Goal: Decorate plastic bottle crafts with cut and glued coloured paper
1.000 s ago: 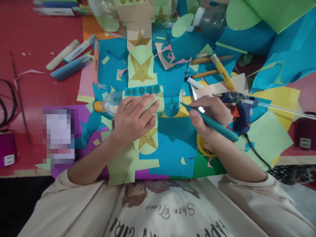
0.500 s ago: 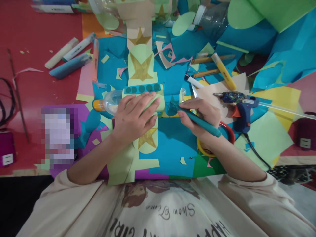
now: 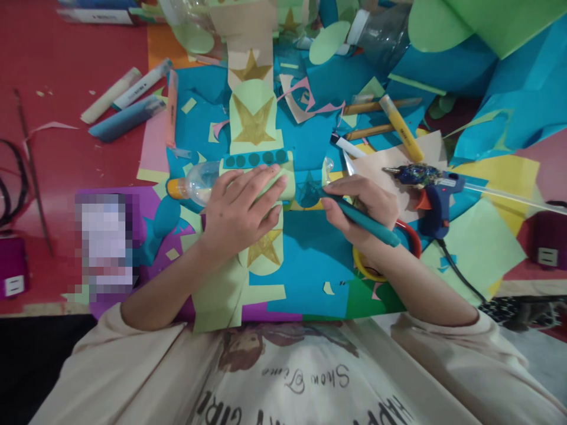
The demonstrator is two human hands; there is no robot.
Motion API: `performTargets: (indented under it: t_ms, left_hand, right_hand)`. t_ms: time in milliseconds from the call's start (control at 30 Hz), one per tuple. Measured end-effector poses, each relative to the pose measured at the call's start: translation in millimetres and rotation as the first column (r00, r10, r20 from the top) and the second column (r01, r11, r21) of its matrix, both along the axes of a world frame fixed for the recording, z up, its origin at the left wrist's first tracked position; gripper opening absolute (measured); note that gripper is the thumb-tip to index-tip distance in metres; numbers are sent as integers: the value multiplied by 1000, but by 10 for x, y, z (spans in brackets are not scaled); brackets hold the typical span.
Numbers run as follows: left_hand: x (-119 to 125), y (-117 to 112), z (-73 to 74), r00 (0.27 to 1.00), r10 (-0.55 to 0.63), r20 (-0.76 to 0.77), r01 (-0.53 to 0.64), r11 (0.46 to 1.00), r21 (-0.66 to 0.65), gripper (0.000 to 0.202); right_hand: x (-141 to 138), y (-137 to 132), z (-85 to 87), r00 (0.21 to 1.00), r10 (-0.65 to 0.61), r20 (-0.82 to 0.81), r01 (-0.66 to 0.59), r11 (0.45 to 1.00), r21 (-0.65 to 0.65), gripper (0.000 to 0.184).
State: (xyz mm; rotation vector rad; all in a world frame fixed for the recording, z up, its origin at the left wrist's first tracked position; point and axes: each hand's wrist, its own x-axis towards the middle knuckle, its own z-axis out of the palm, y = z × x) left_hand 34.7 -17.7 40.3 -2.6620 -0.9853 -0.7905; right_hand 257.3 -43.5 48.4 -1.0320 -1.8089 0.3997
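A plastic bottle (image 3: 201,184) with an orange cap lies on its side, wrapped in light green and blue paper. My left hand (image 3: 243,203) rests over the wrapped middle with its fingers stretched out, steadying it from above. A blue strip with dark dots (image 3: 256,158) shows just beyond my fingertips. My right hand (image 3: 365,206) pinches a teal marker (image 3: 365,220), its tip end at the right part of the blue wrap. There a dark teal star (image 3: 309,190) is coloured in. Gold stars (image 3: 254,120) sit on light green rounded pieces of paper beyond and below the bottle.
A blue hot glue gun (image 3: 436,200) with a glue stick lies at right, beside scissors (image 3: 411,236) partly under my right wrist. Several markers (image 3: 126,118) lie at left, a yellow marker (image 3: 402,128) at right. A pixelated phone-like item (image 3: 106,245) is at left; paper scraps surround everything.
My right hand and the teal marker have shifted slightly to the right and toward me, showing more of the teal star, which looks more filled in. My left hand has stayed in place.
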Motion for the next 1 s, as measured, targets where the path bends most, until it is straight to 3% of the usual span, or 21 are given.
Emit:
performTargets:
  t_ms: [233,533,833,1000]
  left_hand:
    - [5,8,-21,999,-10,35,9,1000,21,37]
    - [-9,8,-31,999,-11,43,12,999,-31,40]
    - [-1,7,-4,1000,-22,21,21,999,34,35]
    - [1,10,-16,1000,12,13,-12,1000,8,34]
  right_hand:
    - [0,5,2,997,82,-11,-82,996,-14,14]
    - [9,-4,-5,1000,-15,2,15,1000,-20,8]
    - [11,7,-17,997,80,0,-80,997,-1,13]
    - [10,2,-7,997,71,-7,-71,997,1,13]
